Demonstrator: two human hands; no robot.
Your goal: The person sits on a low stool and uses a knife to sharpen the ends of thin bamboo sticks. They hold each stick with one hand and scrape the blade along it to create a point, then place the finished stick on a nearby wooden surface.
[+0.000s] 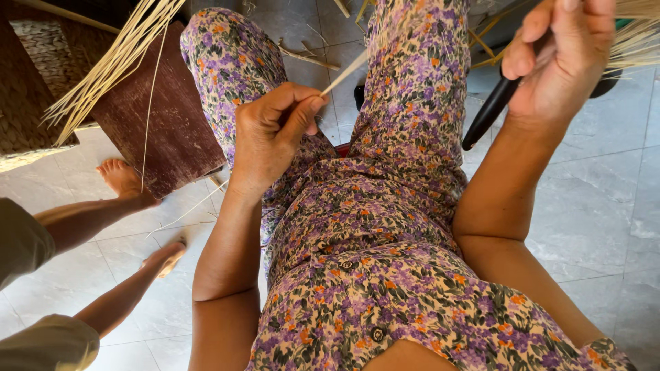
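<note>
1. My left hand (271,134) has its grip pinched closed, thumb against forefinger, on a thin pale straw strip (346,71) over my lap.
2. My right hand (560,58), far right, is curled around a black-handled tool (489,113) and a straw bundle (639,38).
3. To do this well, I would keep the strip taut (no slack) and feed it straight.
</note>
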